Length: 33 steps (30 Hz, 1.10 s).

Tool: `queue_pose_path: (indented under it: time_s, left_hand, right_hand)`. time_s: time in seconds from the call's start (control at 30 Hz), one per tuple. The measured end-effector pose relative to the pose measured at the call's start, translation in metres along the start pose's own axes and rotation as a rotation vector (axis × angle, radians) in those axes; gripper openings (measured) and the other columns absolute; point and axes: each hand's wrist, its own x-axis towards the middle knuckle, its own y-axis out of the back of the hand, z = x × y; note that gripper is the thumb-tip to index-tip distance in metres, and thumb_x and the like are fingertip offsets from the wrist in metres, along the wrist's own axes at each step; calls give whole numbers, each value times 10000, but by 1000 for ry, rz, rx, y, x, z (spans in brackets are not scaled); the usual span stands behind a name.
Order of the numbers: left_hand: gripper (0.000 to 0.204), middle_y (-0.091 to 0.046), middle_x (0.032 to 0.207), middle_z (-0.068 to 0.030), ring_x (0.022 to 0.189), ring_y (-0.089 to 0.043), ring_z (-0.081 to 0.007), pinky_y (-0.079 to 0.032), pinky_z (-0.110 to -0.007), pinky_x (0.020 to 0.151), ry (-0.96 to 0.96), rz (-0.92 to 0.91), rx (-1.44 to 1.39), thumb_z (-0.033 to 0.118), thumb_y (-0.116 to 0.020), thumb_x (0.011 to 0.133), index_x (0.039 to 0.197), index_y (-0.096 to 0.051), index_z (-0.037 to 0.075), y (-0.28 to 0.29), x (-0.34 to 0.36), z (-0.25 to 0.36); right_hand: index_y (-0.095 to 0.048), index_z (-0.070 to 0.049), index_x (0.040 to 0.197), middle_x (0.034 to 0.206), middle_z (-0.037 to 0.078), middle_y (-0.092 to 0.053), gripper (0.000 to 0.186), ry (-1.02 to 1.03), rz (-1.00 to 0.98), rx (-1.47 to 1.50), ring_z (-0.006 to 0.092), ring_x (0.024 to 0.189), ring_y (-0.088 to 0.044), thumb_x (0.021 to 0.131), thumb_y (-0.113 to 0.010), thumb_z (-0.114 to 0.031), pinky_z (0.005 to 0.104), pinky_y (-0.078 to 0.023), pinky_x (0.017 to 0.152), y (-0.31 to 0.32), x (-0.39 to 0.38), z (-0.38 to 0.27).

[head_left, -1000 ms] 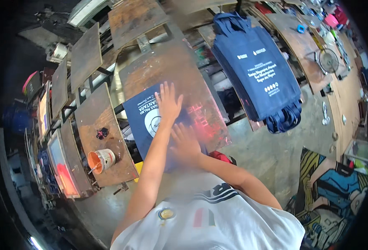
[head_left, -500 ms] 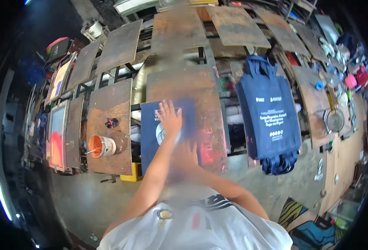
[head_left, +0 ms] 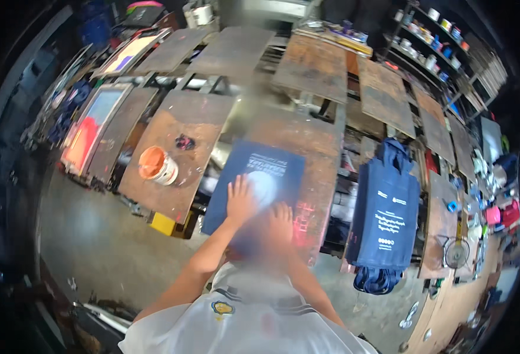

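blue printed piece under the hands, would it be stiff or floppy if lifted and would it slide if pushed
The blue printed piece is probably floppy and light: it looks thin and lies flat on the board. Pushed, it might slide or wrinkle: only the left hand and right hand appear to hold it.

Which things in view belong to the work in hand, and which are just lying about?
In use:
- navy printed fabric, under left hand and right hand
- board beneath it

Apparently lying about:
- white bucket, orange inside
- crumpled dark scrap
- stacked navy bags, possibly related
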Motion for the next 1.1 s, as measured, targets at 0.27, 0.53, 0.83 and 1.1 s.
queue_pose_path:
  time_s: [0.27,0.53,0.83,1.1]
  left_hand:
    - [619,-247,1577,-237,1479,-188,-409,-172,-556,1181,29,297,-369,314,-538,965,1484,-360,27,43,-44,-4]
    - [460,-449,1474,-171,1373,-398,-364,-310,-473,1132,233,448,-624,194,-580,951,1381,-505,49,110,-203,-110]
    - [203,-667,1108,-162,1083,-624,-330,-477,-393,954,433,651,-582,145,-607,935,1074,-676,15,139,-374,-300]
    - [123,-689,1077,-127,1028,-653,-295,-499,-365,899,766,929,-469,59,-616,904,988,-701,28,175,-544,-396]
  right_hand:
    - [-559,-46,1242,1309,183,-495,462,43,20,4,411,1312,-400,871,-653,-304,542,-279,1126,10,5,-12]
    - [-632,-20,1096,1133,196,-605,318,-30,7,52,402,1133,-537,829,-691,-183,523,-394,997,-4,9,-42]
    - [-665,28,971,904,191,-676,158,164,30,627,315,803,-673,868,-678,-92,388,-531,753,-21,-1,-317]
    - [-683,16,1000,921,197,-700,192,444,-388,806,337,852,-690,872,-673,-126,384,-536,766,-84,-58,-553]
